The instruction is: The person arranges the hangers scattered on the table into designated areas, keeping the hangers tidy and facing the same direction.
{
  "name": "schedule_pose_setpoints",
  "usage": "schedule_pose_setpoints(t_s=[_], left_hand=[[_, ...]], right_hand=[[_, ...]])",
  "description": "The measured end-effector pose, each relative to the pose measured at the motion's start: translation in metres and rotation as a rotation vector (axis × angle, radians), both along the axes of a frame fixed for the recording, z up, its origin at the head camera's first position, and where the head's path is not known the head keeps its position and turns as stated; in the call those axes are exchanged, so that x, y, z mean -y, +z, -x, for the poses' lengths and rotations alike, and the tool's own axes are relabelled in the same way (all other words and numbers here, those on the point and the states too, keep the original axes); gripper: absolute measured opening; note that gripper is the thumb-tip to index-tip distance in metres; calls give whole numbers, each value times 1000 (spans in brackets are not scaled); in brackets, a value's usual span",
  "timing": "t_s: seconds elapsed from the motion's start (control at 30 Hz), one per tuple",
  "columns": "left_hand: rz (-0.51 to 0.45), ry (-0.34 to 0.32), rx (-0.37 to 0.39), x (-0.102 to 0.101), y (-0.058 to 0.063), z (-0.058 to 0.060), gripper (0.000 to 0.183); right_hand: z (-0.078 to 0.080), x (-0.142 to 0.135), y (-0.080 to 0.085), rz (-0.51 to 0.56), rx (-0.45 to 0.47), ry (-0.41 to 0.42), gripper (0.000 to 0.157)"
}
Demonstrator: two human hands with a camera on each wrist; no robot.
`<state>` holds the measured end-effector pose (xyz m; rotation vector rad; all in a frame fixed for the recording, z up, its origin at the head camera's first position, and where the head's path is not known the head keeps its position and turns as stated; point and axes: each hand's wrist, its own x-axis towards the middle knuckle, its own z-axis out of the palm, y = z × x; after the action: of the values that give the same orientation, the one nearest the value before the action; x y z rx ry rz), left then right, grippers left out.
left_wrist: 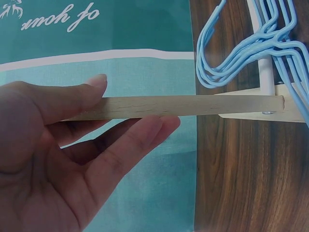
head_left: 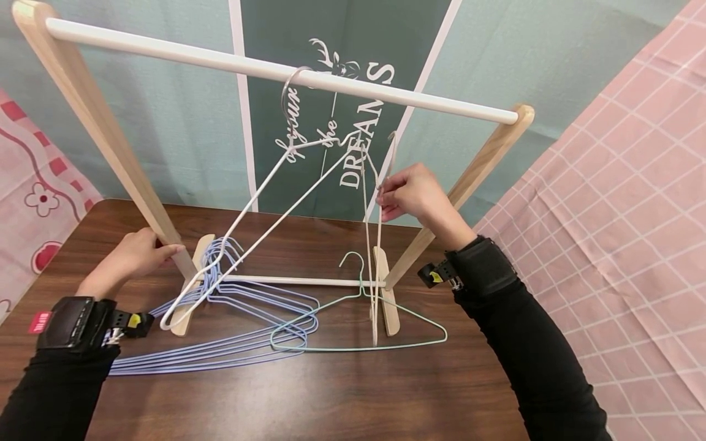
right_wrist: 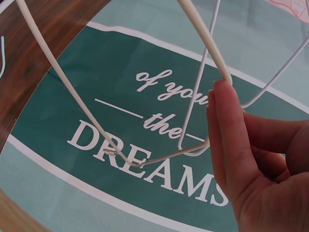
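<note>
Plainly held: a wooden rack (head_left: 102, 125) by the left hand (head_left: 135, 254), a cream hanger (right_wrist: 199, 25) by the right hand (head_left: 410, 193)

The rack is stood on the bench (head_left: 248, 404), close to its far edge. Its left upright (head_left: 144, 195), on the side toward the bench's left edge, is pinched low down between the thumb and fingers of the left hand. The cream hanger is held up near the right upright (head_left: 478, 168); it is pinched below its hook between the right hand's thumb and fingers, is seen almost edge-on, and its hook is placed lower than the top rail (head_left: 441, 102).

From that rail a white hanger (head_left: 259, 189) is hung by a silver hook, its frame tilted down toward the left edge. Blue hangers (head_left: 211, 282) are bunched at the left end of the lower rail (head_left: 281, 281), their long bars fanned toward the bench's left edge. A green hanger (head_left: 342, 350) is laid across that rail's right end, its hook turned toward the far edge. It is overlapped in the head view by the cream hanger's lower end; whether they are touching cannot be told. Beyond the far edge, a green cloth panel (head_left: 276, 24) is printed with white lettering.
</note>
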<state>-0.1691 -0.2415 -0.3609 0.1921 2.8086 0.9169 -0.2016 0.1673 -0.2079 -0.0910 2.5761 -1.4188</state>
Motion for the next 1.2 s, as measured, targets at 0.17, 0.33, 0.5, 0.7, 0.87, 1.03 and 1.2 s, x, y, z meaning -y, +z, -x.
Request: schedule_pose_setpoints(t_s=[0.17, 0.33, 0.5, 0.7, 0.87, 1.03, 1.2], left_hand=[[3, -3, -8, 0, 0, 0, 42], [4, -18, -10, 0, -1, 1, 41], [12, -18, -6, 1, -1, 1, 42], [11, -17, -13, 0, 0, 1, 41], [6, -17, -10, -1, 2, 0, 41], [1, -14, 2, -1, 2, -1, 42], [-6, -12, 2, 0, 0, -1, 42]], right_hand=[[-2, 1, 3, 25, -1, -11, 8], [-7, 1, 7, 39, -3, -19, 7], [-14, 3, 13, 40, -12, -21, 9], [-24, 9, 22, 22, -24, -7, 10], [-30, 15, 30, 7, -28, 20, 8], [-33, 22, 40, -11, -37, 35, 7], [-37, 28, 48, -56, -73, 56, 8]])
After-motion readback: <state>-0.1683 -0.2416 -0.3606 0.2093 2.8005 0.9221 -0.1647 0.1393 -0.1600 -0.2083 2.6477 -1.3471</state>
